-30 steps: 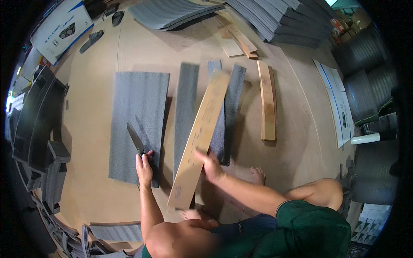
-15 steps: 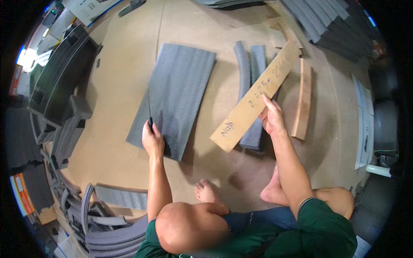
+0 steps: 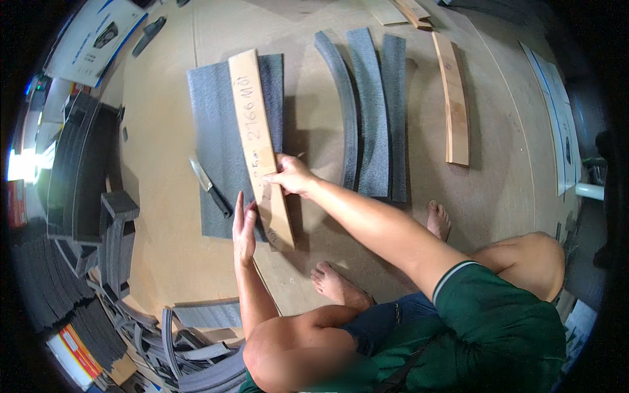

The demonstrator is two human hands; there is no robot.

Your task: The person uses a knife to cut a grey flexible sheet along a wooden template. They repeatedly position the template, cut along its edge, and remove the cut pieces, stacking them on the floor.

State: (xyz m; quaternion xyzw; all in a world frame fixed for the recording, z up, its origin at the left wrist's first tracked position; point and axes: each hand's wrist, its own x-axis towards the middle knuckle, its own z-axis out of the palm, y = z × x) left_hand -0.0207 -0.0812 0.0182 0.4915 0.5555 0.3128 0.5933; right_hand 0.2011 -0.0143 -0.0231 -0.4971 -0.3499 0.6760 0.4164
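Head view: the person sits on a wooden floor (image 3: 164, 216) covered in board. A long wooden slat (image 3: 259, 147) lies lengthwise on a grey foam sheet (image 3: 219, 141) towards the floor's far left, its near end reaching just past the sheet's near edge. The right hand (image 3: 293, 175) pinches the slat's right edge about midway, thumb on top and fingers curled under the side. The left hand (image 3: 244, 226) lies flat with fingers together and straight, pressing beside the slat's near end where slat and sheet meet. A knife (image 3: 211, 187) with a dark handle rests on the sheet just left of the slat, touched by neither hand.

To the right, well apart from the sheet, three narrow grey foam strips (image 3: 370, 111) lie side by side, and beyond them a second wooden slat (image 3: 454, 98) lies alone. These strips look already cut, while the wide sheet looks uncut; my reading is that the slat is being lined up as a straightedge and the cut on this sheet is not yet begun. Stacks of dark foam pieces (image 3: 78, 177) and offcuts crowd the floor's left edge and near left corner.
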